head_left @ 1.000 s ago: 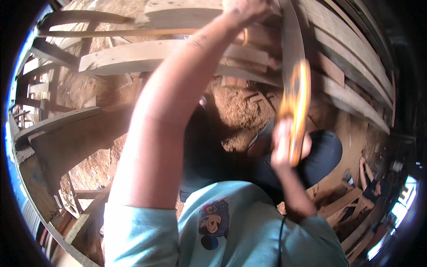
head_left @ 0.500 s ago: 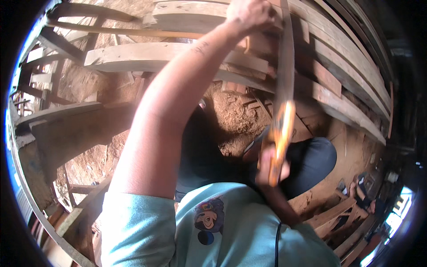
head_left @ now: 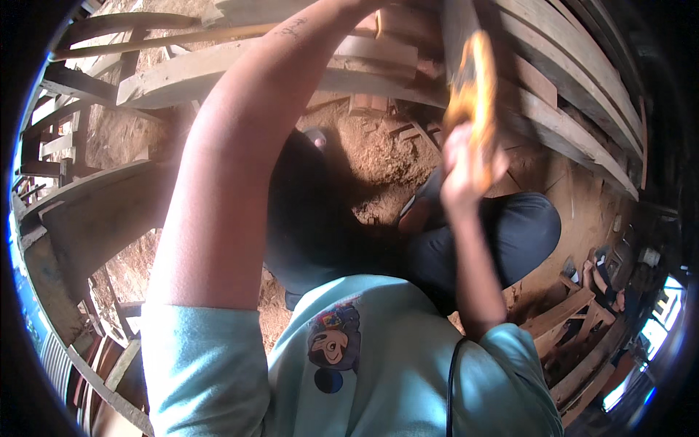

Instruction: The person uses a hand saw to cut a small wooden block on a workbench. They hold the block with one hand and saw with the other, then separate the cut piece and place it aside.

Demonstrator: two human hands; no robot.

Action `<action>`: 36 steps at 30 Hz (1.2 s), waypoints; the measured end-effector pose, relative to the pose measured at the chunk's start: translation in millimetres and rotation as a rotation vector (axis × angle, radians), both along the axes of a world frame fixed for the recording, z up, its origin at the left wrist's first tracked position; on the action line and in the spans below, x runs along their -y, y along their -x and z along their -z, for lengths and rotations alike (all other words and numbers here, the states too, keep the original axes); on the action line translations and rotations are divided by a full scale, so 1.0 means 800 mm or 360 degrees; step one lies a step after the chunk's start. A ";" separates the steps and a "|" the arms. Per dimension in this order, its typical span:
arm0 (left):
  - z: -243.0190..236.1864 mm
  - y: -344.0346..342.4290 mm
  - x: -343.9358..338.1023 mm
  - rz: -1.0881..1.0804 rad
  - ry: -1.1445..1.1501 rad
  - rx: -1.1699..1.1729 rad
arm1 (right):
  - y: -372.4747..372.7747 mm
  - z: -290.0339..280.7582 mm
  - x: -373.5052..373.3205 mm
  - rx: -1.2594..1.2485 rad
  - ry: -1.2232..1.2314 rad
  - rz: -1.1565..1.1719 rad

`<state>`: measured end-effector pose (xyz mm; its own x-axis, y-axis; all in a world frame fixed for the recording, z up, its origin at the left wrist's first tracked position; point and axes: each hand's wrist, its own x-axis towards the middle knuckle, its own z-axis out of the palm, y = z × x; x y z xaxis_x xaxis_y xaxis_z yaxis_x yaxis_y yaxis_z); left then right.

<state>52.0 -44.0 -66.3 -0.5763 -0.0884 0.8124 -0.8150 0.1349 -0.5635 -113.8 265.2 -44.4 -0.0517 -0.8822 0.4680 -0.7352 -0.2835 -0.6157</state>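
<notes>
My left arm reaches up to the top edge, where my left hand point(head_left: 370, 6) is mostly cut off beside wooden beams point(head_left: 262, 69); its fingers are hidden. My right hand point(head_left: 466, 164) grips the yellow-orange handle of a handsaw point(head_left: 473, 84), blurred by motion, its dark blade pointing up between pale timbers point(head_left: 553, 54) at the top right. My crossed legs point(head_left: 502, 240) in dark trousers lie below the saw, with sawdust point(head_left: 375, 146) and small offcuts on the ground between them and the beams.
At left stand wooden slats and a broad angled board point(head_left: 102, 211). Another person point(head_left: 604, 284) in dark clothes is at the far lower right, beside a wooden frame point(head_left: 561, 313) and a bright opening.
The saw and my right hand dropped lower, then moved up sharply toward the beams. My left hand has risen mostly out of view, and the beams appear higher in the picture.
</notes>
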 end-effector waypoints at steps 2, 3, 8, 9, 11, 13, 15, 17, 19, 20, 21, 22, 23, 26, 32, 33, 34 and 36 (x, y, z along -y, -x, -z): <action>-0.022 0.013 -0.002 0.0022 0.0519 -0.0225 | -0.001 0.025 -0.089 0.0405 0.0084 -0.0021; -0.020 0.029 -0.009 0.0428 -0.0236 -0.0100 | 0.007 0.020 -0.117 0.0537 0.0049 -0.0013; 0.029 0.001 -0.005 -0.0116 0.0015 -0.0066 | -0.014 -0.025 -0.019 -0.0385 0.0197 0.0104; 0.012 0.001 -0.016 -0.0119 0.0066 -0.0004 | -0.022 -0.033 -0.007 -0.0453 0.0258 0.0093; -0.039 -0.009 -0.024 0.0056 0.0221 0.0213 | -0.020 0.012 -0.065 0.0091 0.0282 0.0185; -0.036 0.012 -0.026 0.0089 -0.0010 -0.0046 | 0.002 0.028 -0.125 0.0535 0.0173 0.0058; -0.017 0.021 -0.025 0.0252 -0.0152 -0.0088 | 0.005 0.020 -0.132 0.0494 -0.0140 -0.0003; -0.005 -0.018 -0.013 -0.0142 0.0105 0.0136 | -0.009 -0.011 -0.017 -0.0004 0.0080 -0.0077; -0.009 -0.017 -0.022 0.0150 -0.0031 0.0037 | -0.020 -0.020 0.005 -0.0151 0.0155 -0.0035; -0.025 -0.017 -0.018 0.0290 -0.0053 -0.0022 | 0.002 0.038 -0.068 0.0027 0.0028 0.0163; -0.025 0.010 -0.021 0.0322 -0.0131 -0.0151 | 0.031 0.096 -0.144 0.0179 -0.0087 0.0433; -0.038 0.022 -0.021 0.0249 0.0135 -0.0094 | 0.051 0.154 -0.218 0.0396 -0.0167 0.0642; -0.036 0.018 -0.019 0.0180 0.0041 -0.0063 | 0.065 0.150 -0.210 0.0911 -0.0135 0.0207; -0.034 -0.012 -0.035 0.0096 0.0055 0.0040 | 0.030 0.081 -0.098 0.0614 0.0203 -0.0085; -0.033 0.004 -0.035 0.0287 -0.0185 -0.0119 | -0.029 -0.030 0.006 0.0822 -0.0149 0.0031; -0.045 0.000 -0.033 0.0321 -0.0146 -0.0122 | -0.016 -0.012 -0.017 0.0660 -0.0028 -0.0046; -0.044 -0.005 -0.025 0.0524 -0.0318 -0.0204 | -0.004 0.008 -0.054 0.0644 -0.0034 -0.0100; -0.042 -0.004 -0.021 0.0695 -0.0235 -0.0405 | 0.042 0.081 -0.131 -0.0003 0.0248 -0.0183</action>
